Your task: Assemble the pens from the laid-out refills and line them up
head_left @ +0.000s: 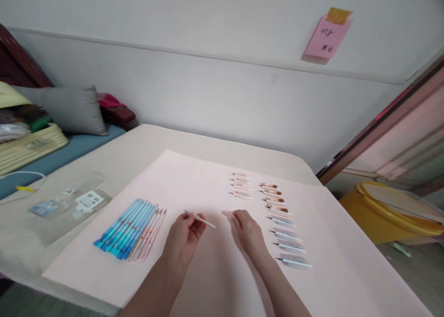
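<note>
Slim white pen (206,222) is held between the thumb and fingertips of the left hand (187,230), which are closed around its upper-left part in a light pinch. Its long axis is slanted from those fingers rightward and slightly toward the body, so the free end is pointed into the gap before the right hand (247,228) — the left hand is nearer, being in contact, while the right is set apart across a bare strip. The right fingers are bunched together; something pale and thin is seen at their tips, but whether it is gripped cannot be told.

Left of the left fingers, pinkish pencils (150,237) are lined up beside blue pencils (131,228). Ahead of the right fingers, four pale pens (241,195) are laid in a column. To their right, brown-ended pens (276,200) are set out, with grey-sleeved pens (294,262) ranged nearer the body. Beneath both hands a pale sheet (194,176) is spread — and farther left of the fingers, a clear bag (69,215) is laid.
</note>
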`<action>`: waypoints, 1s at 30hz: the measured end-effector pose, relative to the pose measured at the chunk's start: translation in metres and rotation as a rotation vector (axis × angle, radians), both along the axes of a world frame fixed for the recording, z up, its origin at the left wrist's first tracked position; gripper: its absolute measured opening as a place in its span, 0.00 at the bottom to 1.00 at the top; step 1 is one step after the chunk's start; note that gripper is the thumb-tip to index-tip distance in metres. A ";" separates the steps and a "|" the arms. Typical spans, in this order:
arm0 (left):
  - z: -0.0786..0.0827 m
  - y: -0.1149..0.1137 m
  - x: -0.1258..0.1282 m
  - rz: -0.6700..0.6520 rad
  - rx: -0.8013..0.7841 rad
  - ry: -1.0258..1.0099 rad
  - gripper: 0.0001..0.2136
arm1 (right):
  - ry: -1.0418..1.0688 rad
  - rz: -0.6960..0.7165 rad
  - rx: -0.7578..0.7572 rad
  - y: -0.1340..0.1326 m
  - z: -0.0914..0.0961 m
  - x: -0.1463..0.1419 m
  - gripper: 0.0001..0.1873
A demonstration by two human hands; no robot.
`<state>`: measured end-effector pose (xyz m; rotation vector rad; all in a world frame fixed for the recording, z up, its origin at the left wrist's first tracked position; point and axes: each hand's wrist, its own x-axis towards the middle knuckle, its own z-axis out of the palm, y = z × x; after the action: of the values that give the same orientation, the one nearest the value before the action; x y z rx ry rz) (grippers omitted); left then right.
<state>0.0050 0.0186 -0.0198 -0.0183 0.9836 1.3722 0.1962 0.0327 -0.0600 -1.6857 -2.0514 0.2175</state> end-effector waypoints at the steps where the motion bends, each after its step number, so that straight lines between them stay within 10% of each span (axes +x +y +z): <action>1: 0.000 0.001 -0.001 0.015 0.004 0.011 0.07 | 0.042 0.056 -0.021 -0.006 0.009 -0.004 0.11; 7: 0.002 0.006 -0.006 0.061 0.048 0.057 0.07 | 0.029 0.214 -0.034 -0.035 0.041 -0.023 0.10; 22: 0.004 -0.012 0.011 -0.079 0.149 0.345 0.05 | -0.090 0.132 0.025 -0.049 0.030 -0.042 0.11; 30: 0.003 -0.013 0.013 -0.149 0.197 0.374 0.09 | 0.400 0.133 -0.126 -0.048 0.039 -0.039 0.12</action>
<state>0.0175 0.0059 -0.0170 0.4651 1.1280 1.3544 0.1569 -0.0154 -0.0214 -1.4338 -1.8746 0.6823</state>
